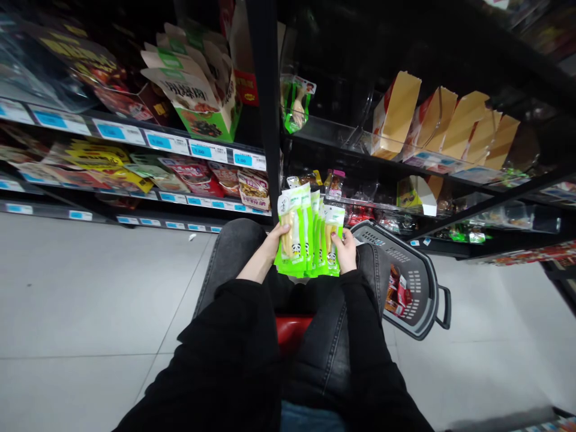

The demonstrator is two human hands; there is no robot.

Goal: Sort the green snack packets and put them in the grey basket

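A fanned bunch of several green-and-white snack packets (294, 240), each with a small panda print and pale food showing through a window, is held upright above my knees. My left hand (272, 246) grips the bunch at its left edge, thumb across the front packet. At the right edge, my right hand (345, 249) pinches the rightmost packet with the thumb on its front. The fingers behind the packets are hidden. A similar green packet (296, 108) hangs on the shelf ahead.
A grey basket (416, 312) with red packets (398, 294) stands on the floor at my right. Black shelving (265, 78) rises ahead, with price labels along its edges. Cardboard display boxes (396, 114) line the right shelf; bagged snacks (193, 174) fill the left. Something red (292, 333) shows beneath me.
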